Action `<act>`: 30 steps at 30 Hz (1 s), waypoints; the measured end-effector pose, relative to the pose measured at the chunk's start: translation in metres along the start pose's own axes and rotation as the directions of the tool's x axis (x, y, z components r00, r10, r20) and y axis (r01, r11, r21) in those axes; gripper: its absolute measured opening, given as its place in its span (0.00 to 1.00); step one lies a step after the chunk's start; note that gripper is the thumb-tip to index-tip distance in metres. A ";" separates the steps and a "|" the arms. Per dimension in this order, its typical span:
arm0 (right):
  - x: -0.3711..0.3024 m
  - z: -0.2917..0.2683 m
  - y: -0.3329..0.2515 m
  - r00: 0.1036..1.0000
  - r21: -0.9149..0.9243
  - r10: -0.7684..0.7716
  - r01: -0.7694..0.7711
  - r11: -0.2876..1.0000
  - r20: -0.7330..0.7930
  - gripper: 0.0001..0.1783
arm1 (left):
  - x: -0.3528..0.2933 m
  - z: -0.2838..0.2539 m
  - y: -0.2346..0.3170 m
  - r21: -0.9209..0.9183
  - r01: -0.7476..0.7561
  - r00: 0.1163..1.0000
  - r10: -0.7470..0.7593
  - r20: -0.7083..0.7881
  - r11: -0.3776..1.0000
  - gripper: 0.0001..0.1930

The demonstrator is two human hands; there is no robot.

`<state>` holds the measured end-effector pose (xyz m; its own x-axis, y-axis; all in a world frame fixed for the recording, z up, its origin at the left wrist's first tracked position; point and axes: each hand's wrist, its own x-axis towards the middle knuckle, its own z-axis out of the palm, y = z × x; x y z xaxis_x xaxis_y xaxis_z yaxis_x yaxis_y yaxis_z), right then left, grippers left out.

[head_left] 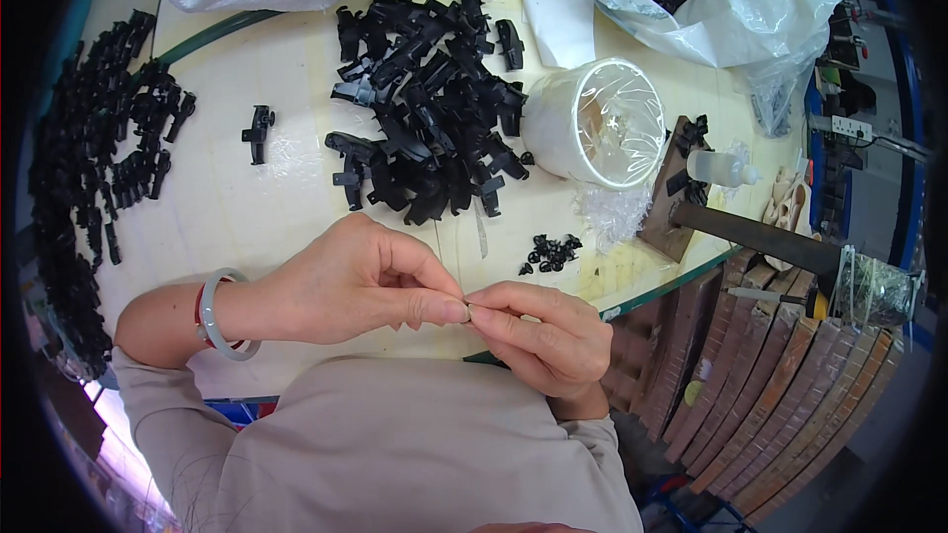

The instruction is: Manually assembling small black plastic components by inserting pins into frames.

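Observation:
Above the table's near edge my left hand [380, 271] and my right hand [543, 331] meet, thumbs and forefingers pinched together at the tips. Whatever sits between those fingertips is hidden or too small to name. Just beyond my right hand lies a little cluster of small black plastic pieces [551, 253]. Farther back, in the middle, is a large heap of black plastic parts [425, 104]. One single black part [259, 134] lies apart to the left of that heap. Many more black parts [74, 178] are laid out along the table's left side.
Right of the heap stands a white tub [595, 123] with clear film inside. Beyond it is a plastic bag [731, 15] of black pieces. A dark metal bar [755, 237] juts past the right edge, near a small white bottle [721, 168]. Stacked brown boards [770, 395] stand below.

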<state>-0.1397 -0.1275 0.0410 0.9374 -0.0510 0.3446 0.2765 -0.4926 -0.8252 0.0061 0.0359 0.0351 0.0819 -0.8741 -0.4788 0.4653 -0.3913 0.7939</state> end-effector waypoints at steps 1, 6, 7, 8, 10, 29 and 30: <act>0.000 0.000 0.000 1.000 -0.002 -0.003 0.003 1.000 -0.001 0.16 | 0.000 0.001 -0.001 -0.025 0.014 1.000 -0.014 0.007 1.000 0.07; -0.002 -0.014 -0.001 0.993 -0.185 -0.003 -0.019 0.983 -0.118 0.16 | -0.005 0.006 0.004 -0.082 -0.026 0.999 0.023 -0.037 0.996 0.07; -0.003 -0.018 0.002 0.969 -0.311 -0.021 -0.059 0.948 -0.248 0.15 | -0.008 0.005 0.011 0.050 -0.092 0.987 0.097 -0.126 0.995 0.06; -0.002 -0.023 0.008 0.928 -0.425 -0.056 -0.114 0.898 -0.369 0.15 | -0.010 0.004 0.017 0.186 -0.143 0.962 0.181 -0.205 0.972 0.06; 0.009 -0.035 0.024 0.869 -0.547 -0.124 -0.185 0.816 -0.479 0.14 | -0.013 -0.004 0.022 0.377 -0.231 0.902 0.343 -0.264 0.897 0.06; 0.038 -0.049 0.039 0.921 -0.557 -0.075 -0.165 0.814 -0.383 0.09 | -0.015 -0.029 0.034 0.718 -0.252 0.668 0.654 -0.355 0.648 0.07; 0.038 -0.049 0.037 0.911 -0.539 -0.066 -0.181 0.823 -0.406 0.10 | -0.016 -0.029 0.035 0.723 -0.254 0.671 0.655 -0.347 0.643 0.07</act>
<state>-0.1038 -0.1906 0.0456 0.7500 -0.3670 0.5502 -0.0558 -0.8641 -0.5002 0.0468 0.0446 0.0598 0.6652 -0.7435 0.0687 -0.3587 -0.2375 0.9027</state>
